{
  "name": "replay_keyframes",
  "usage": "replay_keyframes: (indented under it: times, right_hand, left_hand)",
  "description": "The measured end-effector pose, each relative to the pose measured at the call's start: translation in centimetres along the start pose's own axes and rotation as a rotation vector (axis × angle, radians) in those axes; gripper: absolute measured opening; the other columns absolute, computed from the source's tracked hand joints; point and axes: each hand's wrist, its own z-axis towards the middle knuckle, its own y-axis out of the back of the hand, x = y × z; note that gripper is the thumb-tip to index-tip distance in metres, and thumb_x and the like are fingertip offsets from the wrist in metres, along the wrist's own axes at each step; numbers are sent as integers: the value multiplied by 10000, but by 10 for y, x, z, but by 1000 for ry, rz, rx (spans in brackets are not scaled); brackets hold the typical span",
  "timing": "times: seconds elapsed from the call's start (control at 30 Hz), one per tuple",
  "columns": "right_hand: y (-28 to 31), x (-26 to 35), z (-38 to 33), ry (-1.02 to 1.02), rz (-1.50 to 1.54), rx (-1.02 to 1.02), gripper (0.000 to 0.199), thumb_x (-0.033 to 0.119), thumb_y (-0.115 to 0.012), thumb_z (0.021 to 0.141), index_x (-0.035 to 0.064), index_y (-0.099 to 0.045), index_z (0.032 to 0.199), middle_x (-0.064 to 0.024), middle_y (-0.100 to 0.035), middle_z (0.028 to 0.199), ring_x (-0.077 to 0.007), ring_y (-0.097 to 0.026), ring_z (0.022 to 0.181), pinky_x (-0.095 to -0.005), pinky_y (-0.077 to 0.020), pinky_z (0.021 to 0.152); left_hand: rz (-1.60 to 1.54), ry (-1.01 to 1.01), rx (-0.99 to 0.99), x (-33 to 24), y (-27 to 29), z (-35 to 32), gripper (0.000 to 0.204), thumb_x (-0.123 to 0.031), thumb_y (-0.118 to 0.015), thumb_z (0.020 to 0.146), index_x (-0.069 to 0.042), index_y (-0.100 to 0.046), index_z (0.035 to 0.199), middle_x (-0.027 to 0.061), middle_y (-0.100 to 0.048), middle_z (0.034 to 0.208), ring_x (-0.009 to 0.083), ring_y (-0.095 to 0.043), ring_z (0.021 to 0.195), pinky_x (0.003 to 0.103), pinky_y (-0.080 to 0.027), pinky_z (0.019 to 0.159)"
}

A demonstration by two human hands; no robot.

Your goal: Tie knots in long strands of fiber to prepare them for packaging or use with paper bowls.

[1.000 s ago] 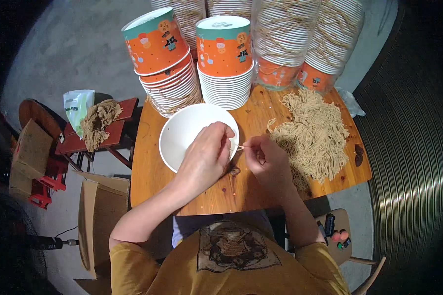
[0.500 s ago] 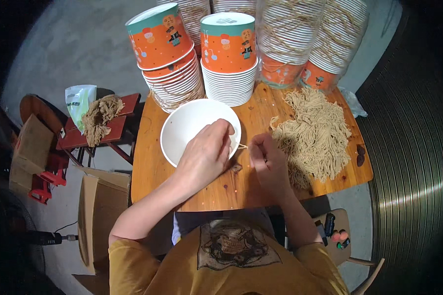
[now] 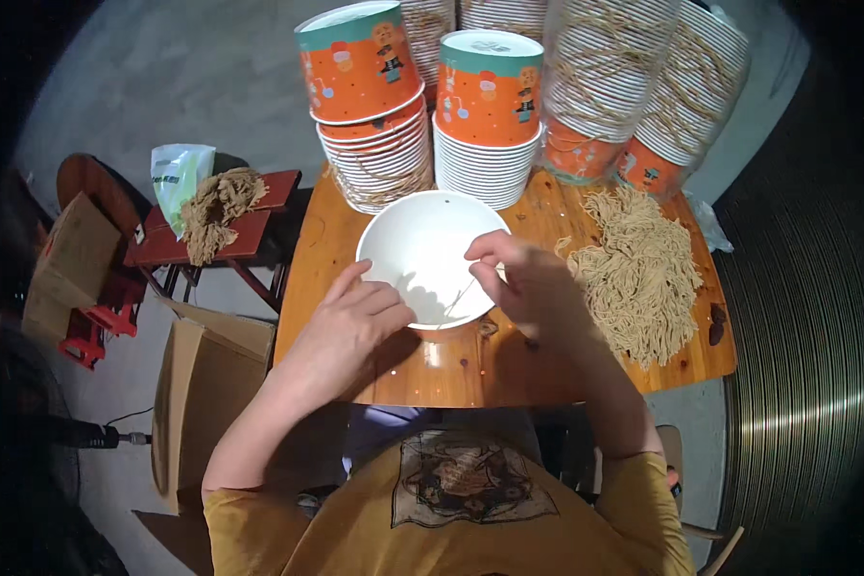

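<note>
A round paper tub [image 3: 422, 230], white inside with a small hole near its far rim, stands tilted toward me at the middle of the wooden table. My left hand [image 3: 346, 331] grips its near-left rim, fingers curled along the edge. Over the tub's right side, my right hand [image 3: 526, 283] pinches a thin beige cord [image 3: 459, 298] between thumb and fingertip. The cord hangs down toward the near rim; where it ends is hard to make out. Right of that hand lies a heap of beige cords [image 3: 643, 278].
Behind the tub rise two stacks of orange paper tubs [image 3: 490, 96], with bagged stacks [image 3: 605, 86] at the back right. On the left, a red bench [image 3: 163, 248] holds more cords [image 3: 219, 213]. An open cardboard box [image 3: 216, 384] stands on the floor near the wooden table [image 3: 422, 384].
My left hand has moved from inside the tub to its left rim. My right hand has risen over the tub's right side with the cord. The whole view has shifted slightly.
</note>
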Motion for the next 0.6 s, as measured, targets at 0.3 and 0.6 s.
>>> replay_keyframes:
  times: [0.3,0.6]
  right_hand:
    - [-16,19,31,144,-77,225,107,103,-600,856,84,-568,956,-126,-631,782,-316,-631,733,-398,-488,617]
    - [-21,4,39,-61,-1,382,128,99,-538,855,69,-543,979,-169,-618,763,-363,-611,777,-458,-462,664]
  left_hand:
    - [-587,418,-76,5,-7,1,161,-113,-539,888,-55,-557,1037,108,-635,928,293,-616,916,373,-468,780]
    - [-485,455,-134,-11,-31,28,114,-103,-569,876,5,-569,910,183,-635,779,362,-627,747,438,-484,665]
